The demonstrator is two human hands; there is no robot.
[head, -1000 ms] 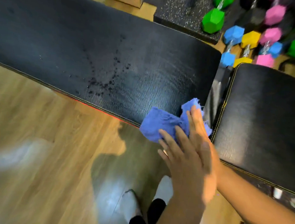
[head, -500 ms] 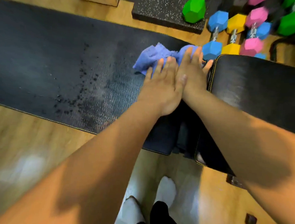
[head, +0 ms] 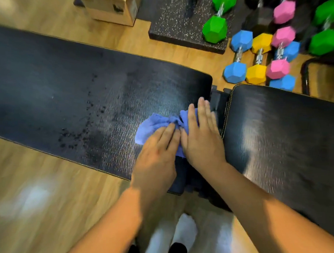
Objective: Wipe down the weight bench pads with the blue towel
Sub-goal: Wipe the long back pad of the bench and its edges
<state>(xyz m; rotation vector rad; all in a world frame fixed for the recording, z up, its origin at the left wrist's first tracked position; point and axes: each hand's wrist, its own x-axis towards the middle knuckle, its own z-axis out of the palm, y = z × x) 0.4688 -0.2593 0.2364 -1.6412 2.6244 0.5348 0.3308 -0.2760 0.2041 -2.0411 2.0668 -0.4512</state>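
The blue towel point(head: 156, 123) lies bunched at centre frame, on the right end of the long pad point(head: 58, 94), close to the gap before the second pad point(head: 288, 143). We press it down with both hands. Our left hand point(head: 157, 156) covers its lower edge and our right hand point(head: 200, 137) its right side, fingers straight and close together, pinching nothing. Two palms, we judge, add weight and stop the cloth slipping. Dark specks point(head: 76, 134) dot the pad left of centre, so we judge that stretch not yet wiped. Coloured dumbbells point(head: 259, 59) stand at upper right.
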